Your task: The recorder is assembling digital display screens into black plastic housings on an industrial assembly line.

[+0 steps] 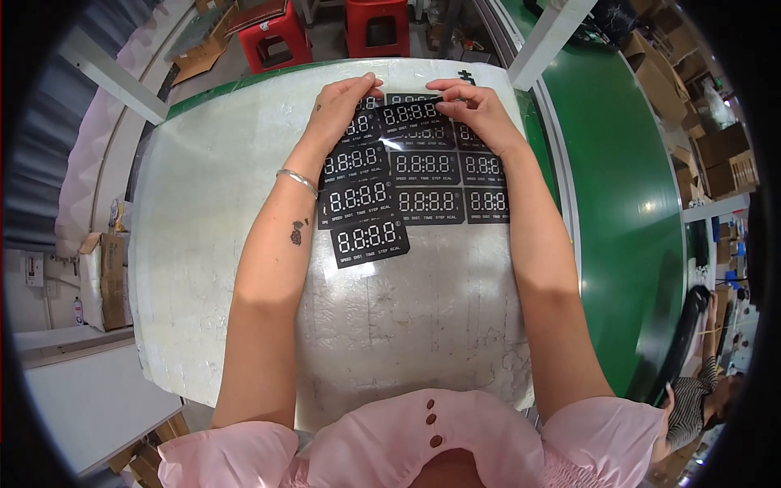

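Note:
Black display film labels with white digit shapes lie in overlapping rows on the pale covered tabletop. One such display label (pixel 411 115) is raised above the others, tilted and catching light. My right hand (pixel 482 118) pinches its upper right corner between thumb and fingers. My left hand (pixel 343 112) is by its upper left corner, fingers curled and fingertips together; anything between them is too small to make out. Under my left forearm's inner side runs a column of labels, ending with the nearest label (pixel 370 243). Another label (pixel 425 167) lies flat in the middle column.
The worktable (pixel 407 325) has a wrinkled clear cover. On the right runs a green conveyor-like surface (pixel 610 203), with a person (pixel 691 407) beyond it at the lower right. Red stools (pixel 277 41) stand past the far edge. White posts (pixel 553 41) rise at the far corners.

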A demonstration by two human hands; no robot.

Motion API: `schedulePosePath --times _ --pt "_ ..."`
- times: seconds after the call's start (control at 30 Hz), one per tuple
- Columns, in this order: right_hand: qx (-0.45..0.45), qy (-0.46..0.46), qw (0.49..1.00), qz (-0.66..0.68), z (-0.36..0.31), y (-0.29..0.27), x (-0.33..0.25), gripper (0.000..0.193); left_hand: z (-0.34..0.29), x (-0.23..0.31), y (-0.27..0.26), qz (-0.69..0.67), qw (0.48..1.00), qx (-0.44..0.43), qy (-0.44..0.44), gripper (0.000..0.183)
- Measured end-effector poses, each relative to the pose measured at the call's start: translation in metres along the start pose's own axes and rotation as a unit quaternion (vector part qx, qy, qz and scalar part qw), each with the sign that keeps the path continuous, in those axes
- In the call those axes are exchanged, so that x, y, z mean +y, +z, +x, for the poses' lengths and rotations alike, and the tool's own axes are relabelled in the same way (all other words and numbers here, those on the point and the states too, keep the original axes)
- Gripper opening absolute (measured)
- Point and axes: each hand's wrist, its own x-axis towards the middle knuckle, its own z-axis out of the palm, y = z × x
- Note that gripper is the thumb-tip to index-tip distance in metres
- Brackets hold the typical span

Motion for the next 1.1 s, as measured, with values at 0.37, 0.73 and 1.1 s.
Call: schedulePosePath --times 0.37,0.73,1.1 --pt "-0.030 -0.117 0.983 -0.138 -0.011 -0.016 -0.037 0.008 -0.004 0.001 -0.001 0.021 0.998 -0.042 -0.038 0.028" --pt "0.210 0.081 0.913 0.339 -0.006 -0.048 0.033 0.010 -0.012 0.007 0.002 0.317 0.926 0.031 0.204 0.025" --pt "0.220 0.073 0.910 0.343 -0.004 -0.051 0.033 0.011 -0.065 0.115 0.051 0.299 0.875 0.019 0.381 0.022"
